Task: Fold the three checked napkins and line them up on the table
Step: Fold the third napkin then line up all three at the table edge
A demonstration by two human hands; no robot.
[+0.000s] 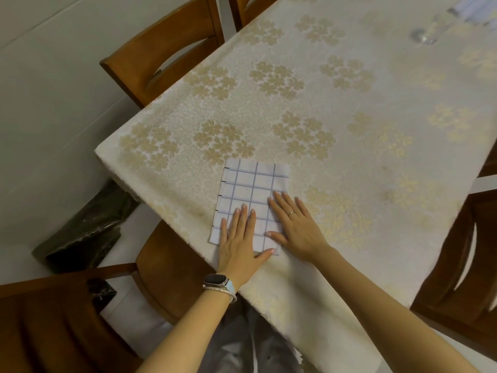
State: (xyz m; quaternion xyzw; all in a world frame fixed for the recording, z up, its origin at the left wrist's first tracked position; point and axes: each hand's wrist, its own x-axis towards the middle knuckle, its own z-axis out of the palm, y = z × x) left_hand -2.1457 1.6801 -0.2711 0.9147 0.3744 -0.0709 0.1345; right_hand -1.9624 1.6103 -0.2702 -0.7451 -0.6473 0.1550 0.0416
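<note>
1. One folded checked napkin point(250, 189) lies near the left corner of the flower-patterned table point(349, 103), close to me.
2. My left hand point(239, 243) lies flat on it, fingers straight.
3. My right hand point(295, 227) is flat too, partly on the napkin's right edge.
4. A wooden chair point(161, 55) stands at the table's left side, and another chair point(457, 265) at the right.
5. A blurred glass point(427, 33) stands well apart, at the far end.

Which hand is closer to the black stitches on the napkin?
Left. The left hand lies flat on the napkin just beside the black stitches; the right hand rests on its opposite side, partly on the table.
</note>
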